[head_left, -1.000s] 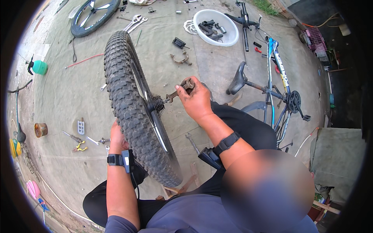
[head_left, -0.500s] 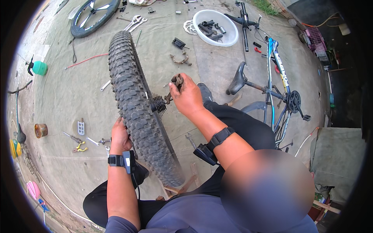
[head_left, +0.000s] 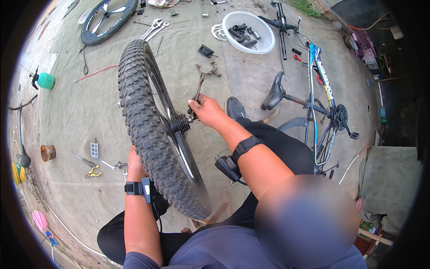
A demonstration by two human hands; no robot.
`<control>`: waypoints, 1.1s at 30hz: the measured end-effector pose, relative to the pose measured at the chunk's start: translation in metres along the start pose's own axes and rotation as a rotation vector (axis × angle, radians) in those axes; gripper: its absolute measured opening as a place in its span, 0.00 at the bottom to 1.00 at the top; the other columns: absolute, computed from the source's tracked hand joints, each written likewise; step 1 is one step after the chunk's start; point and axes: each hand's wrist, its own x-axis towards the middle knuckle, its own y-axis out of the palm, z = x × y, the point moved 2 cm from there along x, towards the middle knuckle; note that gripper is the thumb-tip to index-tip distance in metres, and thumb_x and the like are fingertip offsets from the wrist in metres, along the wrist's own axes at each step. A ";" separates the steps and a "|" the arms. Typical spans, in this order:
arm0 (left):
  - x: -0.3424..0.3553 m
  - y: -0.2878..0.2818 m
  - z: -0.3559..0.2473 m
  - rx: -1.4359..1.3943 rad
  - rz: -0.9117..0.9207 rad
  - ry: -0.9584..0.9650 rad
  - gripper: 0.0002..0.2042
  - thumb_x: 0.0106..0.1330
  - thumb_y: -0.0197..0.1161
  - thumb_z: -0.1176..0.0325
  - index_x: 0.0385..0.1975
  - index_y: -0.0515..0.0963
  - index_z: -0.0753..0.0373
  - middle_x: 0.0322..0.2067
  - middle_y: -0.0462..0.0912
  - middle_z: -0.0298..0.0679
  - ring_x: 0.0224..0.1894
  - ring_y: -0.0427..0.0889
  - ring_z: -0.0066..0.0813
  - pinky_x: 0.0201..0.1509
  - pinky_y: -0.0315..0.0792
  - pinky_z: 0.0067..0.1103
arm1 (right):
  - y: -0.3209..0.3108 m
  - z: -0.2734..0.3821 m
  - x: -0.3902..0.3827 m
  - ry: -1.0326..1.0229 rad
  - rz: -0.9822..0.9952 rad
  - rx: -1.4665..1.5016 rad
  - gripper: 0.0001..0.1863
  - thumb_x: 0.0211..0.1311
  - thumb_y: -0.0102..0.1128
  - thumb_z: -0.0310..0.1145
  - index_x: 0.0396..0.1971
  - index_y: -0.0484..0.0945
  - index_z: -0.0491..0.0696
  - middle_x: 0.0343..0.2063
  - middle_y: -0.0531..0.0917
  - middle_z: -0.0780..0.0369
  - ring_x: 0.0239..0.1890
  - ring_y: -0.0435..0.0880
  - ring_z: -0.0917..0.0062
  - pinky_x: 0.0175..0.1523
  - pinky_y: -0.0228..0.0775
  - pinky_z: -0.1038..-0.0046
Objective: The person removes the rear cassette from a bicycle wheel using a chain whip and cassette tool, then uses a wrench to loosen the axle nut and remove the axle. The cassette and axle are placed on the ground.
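A bicycle wheel [head_left: 148,130] with a knobbly black tyre stands upright before me, leaning slightly. On its right side the dark sprocket cassette [head_left: 181,124] and axle end show. My right hand [head_left: 208,111] is closed around a rusty wrench [head_left: 200,85], whose free end points away from me. The wrench's near end is at the axle beside the cassette; the hand partly covers the contact. At the wheel's left side is my left hand [head_left: 136,165], close against the tyre. The tyre hides its fingers, so what they grip cannot be seen.
A blue and white bike frame [head_left: 317,89] with saddle [head_left: 273,92] lies right. Beyond the wheel are a white basin [head_left: 270,45] of parts, adjustable wrenches [head_left: 153,28] and another wheel [head_left: 107,18]. Pliers [head_left: 93,171], a pedal [head_left: 93,149] and a rusty can [head_left: 48,153] lie left.
My right hand has turned, and the wrench's free end now swings out away from me. The wheel has tilted left, showing more of its rim and spokes. My left hand has shifted slightly down.
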 end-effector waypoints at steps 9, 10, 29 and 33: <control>-0.021 0.031 -0.010 -0.001 -0.097 0.014 0.14 0.78 0.53 0.64 0.57 0.74 0.64 0.31 0.78 0.35 0.25 0.76 0.26 0.24 0.72 0.24 | 0.029 -0.022 0.001 0.023 -0.125 -0.297 0.21 0.76 0.54 0.47 0.40 0.78 0.40 0.31 0.86 0.56 0.28 0.83 0.68 0.38 0.76 0.65; -0.025 0.028 -0.015 0.001 -0.093 0.021 0.14 0.78 0.53 0.63 0.57 0.73 0.62 0.29 0.75 0.33 0.22 0.73 0.23 0.21 0.68 0.21 | 0.038 -0.018 0.001 0.062 -0.096 -0.284 0.24 0.76 0.51 0.48 0.40 0.79 0.39 0.31 0.86 0.51 0.28 0.84 0.62 0.39 0.76 0.61; -0.007 0.021 0.023 0.179 0.118 0.309 0.19 0.80 0.55 0.60 0.64 0.70 0.63 0.43 0.81 0.37 0.42 0.78 0.23 0.50 0.72 0.21 | 0.016 -0.034 0.003 0.426 0.006 0.256 0.21 0.74 0.52 0.48 0.36 0.76 0.42 0.25 0.78 0.56 0.26 0.75 0.66 0.33 0.64 0.62; -0.006 0.019 0.019 0.306 0.120 0.394 0.20 0.79 0.56 0.64 0.65 0.69 0.65 0.53 0.80 0.39 0.57 0.76 0.26 0.66 0.66 0.23 | 0.025 -0.038 0.007 0.437 0.028 0.266 0.20 0.75 0.52 0.48 0.34 0.75 0.44 0.22 0.75 0.59 0.21 0.70 0.70 0.28 0.59 0.64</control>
